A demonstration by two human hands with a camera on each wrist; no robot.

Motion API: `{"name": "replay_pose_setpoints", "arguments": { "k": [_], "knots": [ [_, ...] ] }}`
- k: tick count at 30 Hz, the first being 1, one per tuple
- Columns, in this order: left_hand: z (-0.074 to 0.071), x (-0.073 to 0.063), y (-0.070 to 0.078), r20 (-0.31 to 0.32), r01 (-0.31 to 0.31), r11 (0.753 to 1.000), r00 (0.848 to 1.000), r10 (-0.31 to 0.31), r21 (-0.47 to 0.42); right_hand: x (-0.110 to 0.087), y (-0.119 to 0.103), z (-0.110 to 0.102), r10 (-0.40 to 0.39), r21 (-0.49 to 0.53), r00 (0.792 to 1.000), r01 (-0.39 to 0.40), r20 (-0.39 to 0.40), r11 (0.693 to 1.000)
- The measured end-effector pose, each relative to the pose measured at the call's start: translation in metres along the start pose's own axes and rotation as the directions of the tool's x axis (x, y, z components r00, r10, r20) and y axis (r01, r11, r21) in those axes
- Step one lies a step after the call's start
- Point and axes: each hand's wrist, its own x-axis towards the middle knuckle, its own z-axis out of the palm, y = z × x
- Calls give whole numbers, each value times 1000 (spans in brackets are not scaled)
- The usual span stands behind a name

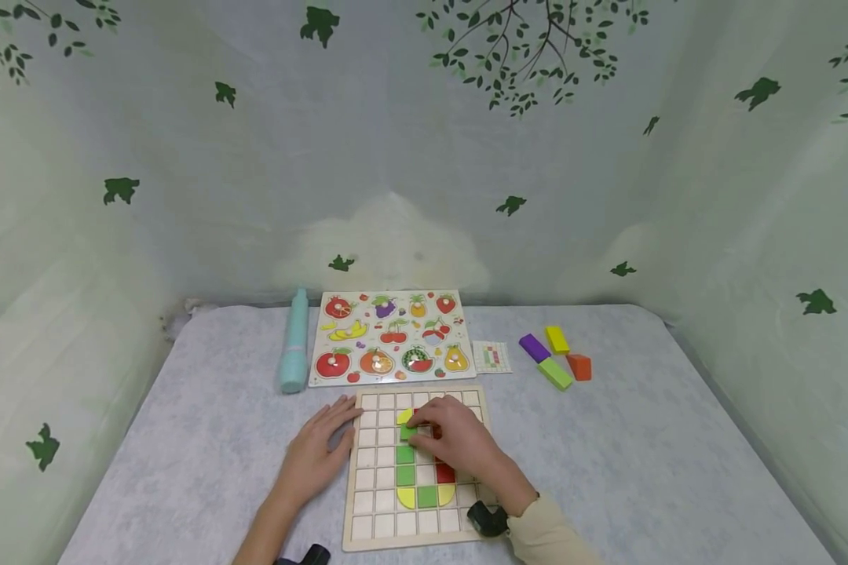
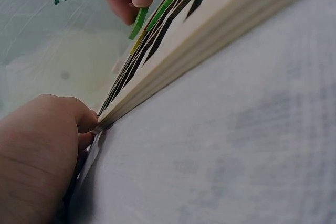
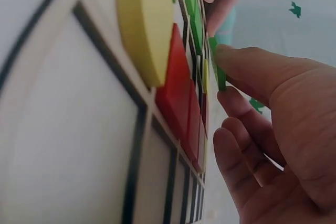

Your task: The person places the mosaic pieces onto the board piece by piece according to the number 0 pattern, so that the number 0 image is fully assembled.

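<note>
My right hand pinches a small green square tile between thumb and finger, over the upper part of a wooden grid board. In the left wrist view the same green tile is tilted and just above the board surface. Green tiles, red tiles and yellow rounded corner tiles lie in the grid cells, several in all. Part of this arrangement is hidden under my right hand. My left hand rests on the table, its extended fingertips touching the board's left edge.
Behind the board lies a fruit picture puzzle, with a teal cylindrical case to its left. A small grid-pattern card is at its right. Purple, yellow, light green and orange blocks lie farther right.
</note>
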Motion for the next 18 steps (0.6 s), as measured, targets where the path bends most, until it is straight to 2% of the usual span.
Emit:
{"name": "replay_pose_setpoints", "arguments": {
  "k": [11, 18],
  "knots": [
    [-1, -1, 3, 15, 17, 1000, 1000, -17, 0, 1, -2, 4, -100, -108, 995, 99, -4, 989],
    [1, 1, 2, 16, 20, 1000, 1000, -20, 10, -5, 1, -3, -42, -75, 999, 42, -6, 996]
  ]
}}
